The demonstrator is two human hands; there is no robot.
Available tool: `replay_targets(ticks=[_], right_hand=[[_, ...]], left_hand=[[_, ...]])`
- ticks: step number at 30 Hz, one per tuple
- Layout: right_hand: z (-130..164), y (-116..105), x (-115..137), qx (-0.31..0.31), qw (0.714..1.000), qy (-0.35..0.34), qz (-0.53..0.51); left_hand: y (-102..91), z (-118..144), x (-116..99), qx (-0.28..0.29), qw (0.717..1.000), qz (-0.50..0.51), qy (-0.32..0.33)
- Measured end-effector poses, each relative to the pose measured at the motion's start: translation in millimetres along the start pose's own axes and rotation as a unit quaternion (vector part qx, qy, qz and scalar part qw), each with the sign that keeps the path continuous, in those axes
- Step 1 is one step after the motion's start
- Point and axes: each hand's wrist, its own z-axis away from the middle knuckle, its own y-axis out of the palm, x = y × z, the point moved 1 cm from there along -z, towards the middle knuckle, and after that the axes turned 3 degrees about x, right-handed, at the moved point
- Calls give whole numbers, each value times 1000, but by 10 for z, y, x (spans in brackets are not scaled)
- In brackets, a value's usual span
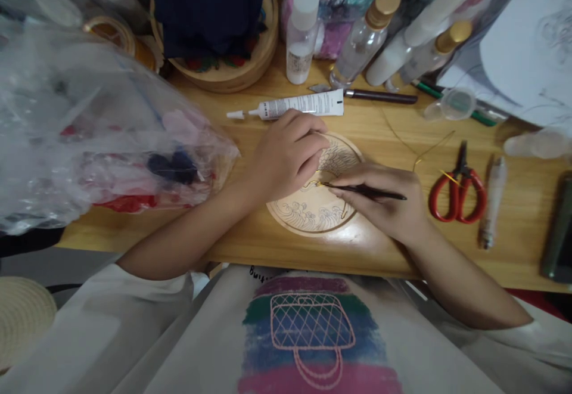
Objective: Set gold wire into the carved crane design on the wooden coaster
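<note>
two hands crowd one disc (313, 209), near the desk's near edge. my left hand (286, 158) presses it flat; my right hand (384, 200) pinches a thin tool (364, 191), tip at the gold wire (420, 152). if the left palm slackens, i'd expect the disc to skid and the wire to stray.

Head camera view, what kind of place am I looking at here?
Probably a home craft desk. A round wooden disc with drawn waves lies under both hands, a glue tube and red scissors lie close by, and small bottles stand behind.
</note>
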Motion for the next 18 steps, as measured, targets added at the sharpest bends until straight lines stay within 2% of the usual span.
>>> replay_targets(ticks=[7, 13, 18], right_hand=[[-7, 12, -3, 0, 1000, -5, -12], [-7, 20, -9, 4, 1000, 4, -3], [-2, 19, -2, 3, 1000, 5, -5]], left_hand=[[-7, -7, 39, 43, 999, 24, -9], [11, 0, 20, 9, 1000, -8, -1], [16, 2, 18, 4, 1000, -16, 6]])
